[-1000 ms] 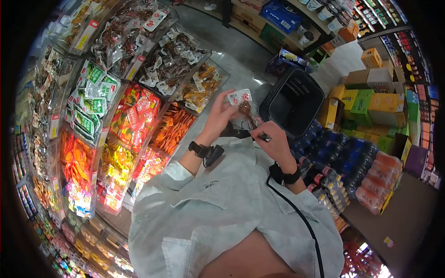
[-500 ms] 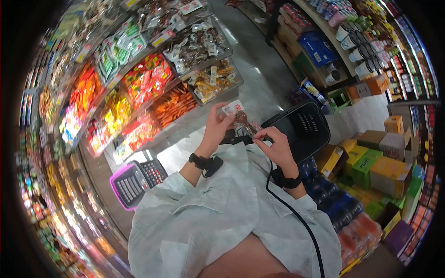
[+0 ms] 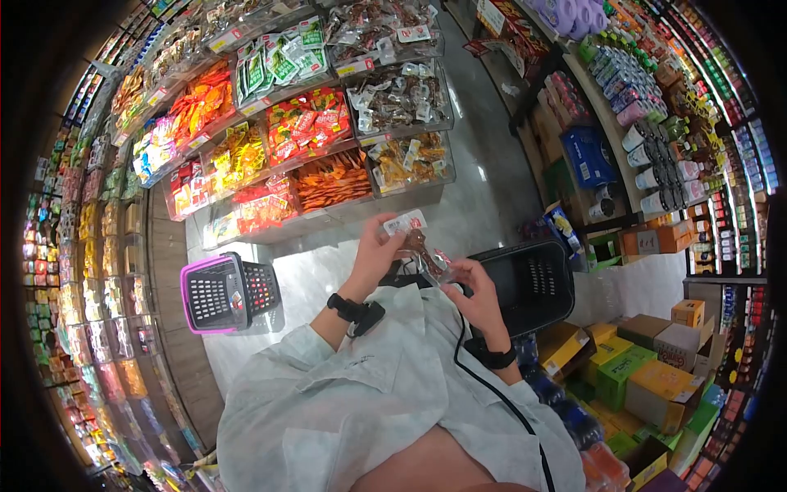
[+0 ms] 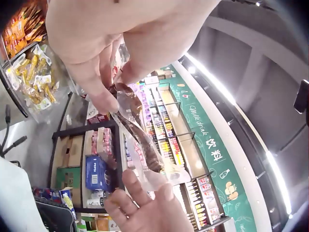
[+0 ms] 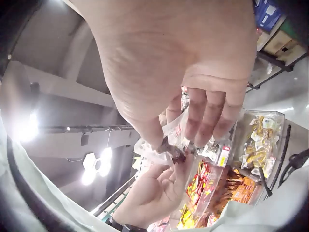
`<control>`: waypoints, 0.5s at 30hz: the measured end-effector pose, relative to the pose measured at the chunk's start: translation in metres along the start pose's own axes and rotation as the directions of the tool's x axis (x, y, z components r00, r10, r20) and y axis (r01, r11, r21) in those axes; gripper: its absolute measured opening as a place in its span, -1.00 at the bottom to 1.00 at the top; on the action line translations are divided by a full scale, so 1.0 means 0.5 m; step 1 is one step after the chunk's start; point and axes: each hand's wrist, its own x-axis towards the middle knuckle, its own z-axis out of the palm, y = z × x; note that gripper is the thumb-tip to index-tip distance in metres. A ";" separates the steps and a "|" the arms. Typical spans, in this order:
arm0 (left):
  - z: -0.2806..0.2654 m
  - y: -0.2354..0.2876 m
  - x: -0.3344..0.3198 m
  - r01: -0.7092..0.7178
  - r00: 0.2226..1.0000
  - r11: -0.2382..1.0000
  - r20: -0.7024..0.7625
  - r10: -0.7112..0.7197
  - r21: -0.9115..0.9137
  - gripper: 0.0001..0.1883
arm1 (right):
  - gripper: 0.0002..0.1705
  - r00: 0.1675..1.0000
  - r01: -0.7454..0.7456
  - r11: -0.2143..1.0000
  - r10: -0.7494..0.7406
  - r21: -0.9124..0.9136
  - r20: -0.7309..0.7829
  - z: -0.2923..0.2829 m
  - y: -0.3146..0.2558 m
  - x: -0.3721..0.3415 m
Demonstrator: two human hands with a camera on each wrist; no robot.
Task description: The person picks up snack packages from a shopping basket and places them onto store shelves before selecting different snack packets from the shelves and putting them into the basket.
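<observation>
The view has swung since the first frame: a pink-rimmed basket (image 3: 186, 297) now shows whole on the floor, left of the person. A clear package of dark brown meat (image 3: 422, 248) remains between both hands, beside the black basket (image 3: 525, 283). The left hand's (image 3: 374, 261) fingers pinch its labelled end; the right hand's (image 3: 479, 302) fingers pinch the other, palms facing inward.

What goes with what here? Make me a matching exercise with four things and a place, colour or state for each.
1. Wrapped snack
2. Pepsi box
3. Left basket
4. Drinks sign

A. Pink rim
B. Held by left hand and right hand
C. Green
D. Blue, on a shelf

Pairs: 1-B, 2-D, 3-A, 4-C
</observation>
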 end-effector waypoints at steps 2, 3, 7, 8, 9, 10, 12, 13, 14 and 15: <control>-0.005 -0.004 0.019 0.011 1.000 1.000 0.021 -0.011 0.018 -0.55 | -0.57 0.997 -0.071 0.997 0.071 0.005 0.029 0.010 0.015 0.005; -0.007 0.000 0.032 0.027 0.999 0.999 0.030 -0.026 -0.025 -0.48 | -0.58 0.997 -0.069 0.997 0.070 -0.024 0.015 0.019 0.021 0.012; -0.043 0.029 0.087 -0.004 0.996 0.998 0.085 0.009 -0.065 -0.31 | -0.61 0.998 -0.045 0.998 0.047 -0.048 0.042 0.063 0.019 0.065; -0.059 0.037 0.101 -0.021 0.993 0.999 0.111 0.026 -0.047 -0.27 | -0.65 0.999 -0.033 0.998 0.035 -0.051 0.029 0.081 0.012 0.086; -0.074 0.042 0.113 -0.042 0.990 0.999 0.137 0.045 -0.031 -0.23 | -0.68 1.000 -0.019 0.998 0.020 -0.056 0.017 0.097 0.005 0.111; -0.091 0.047 0.124 -0.063 0.985 0.998 0.160 0.065 -0.017 -0.19 | -0.73 0.999 -0.054 0.997 0.054 -0.055 0.004 0.112 0.007 0.137; -0.126 0.055 0.143 -0.042 0.975 0.993 0.213 0.064 -0.109 -0.07 | -0.81 0.991 -0.132 0.990 0.131 -0.053 -0.017 0.147 0.003 0.187; -0.141 0.062 0.147 -0.032 0.977 0.992 0.206 0.057 -0.119 -0.06 | -0.83 0.993 -0.117 0.987 0.117 -0.112 -0.012 0.165 -0.012 0.211; -0.158 0.071 0.152 -0.025 0.979 0.992 0.200 0.050 -0.126 -0.06 | -0.85 0.995 -0.099 0.981 0.099 -0.167 -0.006 0.183 -0.030 0.239; -0.174 0.086 0.155 -0.009 0.970 0.988 0.237 0.046 -0.153 -0.04 | -0.86 0.997 -0.078 0.973 0.079 -0.219 0.000 0.207 -0.048 0.272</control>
